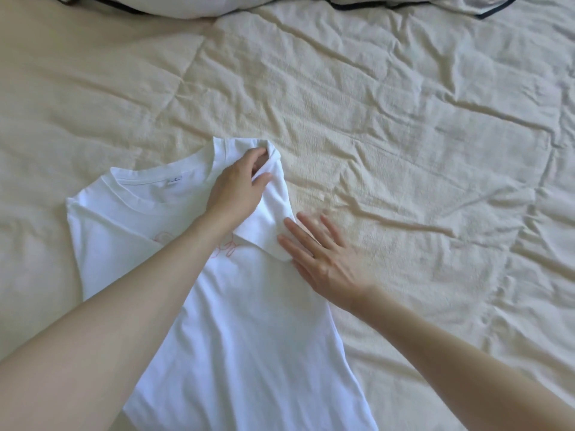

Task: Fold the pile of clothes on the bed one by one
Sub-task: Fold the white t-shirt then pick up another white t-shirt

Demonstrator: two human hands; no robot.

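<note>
A white T-shirt (249,321) with a faint pink print lies face up on the bed, neck away from me. Its right sleeve (267,213) is turned inward over the chest. My left hand (239,185) pinches the shoulder end of that sleeve between thumb and fingers. My right hand (317,256) lies flat with straight fingers on the sleeve's lower edge and the shirt's right side. The left sleeve lies tucked along the shirt's left edge.
The bed is covered by a wrinkled cream quilt (404,135) that stretches wide to the right and beyond the shirt. A pillow or bundle with dark trim (149,4) lies along the far edge. No other clothes are in view.
</note>
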